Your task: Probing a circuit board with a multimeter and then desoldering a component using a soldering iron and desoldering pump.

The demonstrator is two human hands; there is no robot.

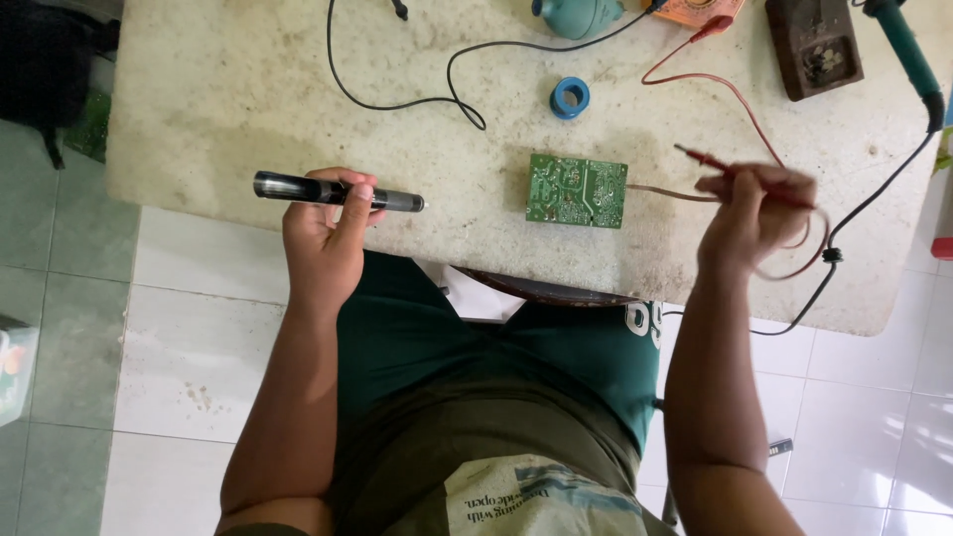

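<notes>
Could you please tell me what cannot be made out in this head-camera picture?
- Orange meter: cut off by the top edge.
- Circuit board: solder joints too small to read.
- Red probe: its grip hidden in the right hand.
- Black tool: middle covered by the left hand.

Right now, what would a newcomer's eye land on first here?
The green circuit board lying flat near the middle of the worn white table, solder side up. The left hand has a grip on a dark pen-shaped tool left of it; the right hand holds a red test probe with its looping lead on the other side.
</notes>
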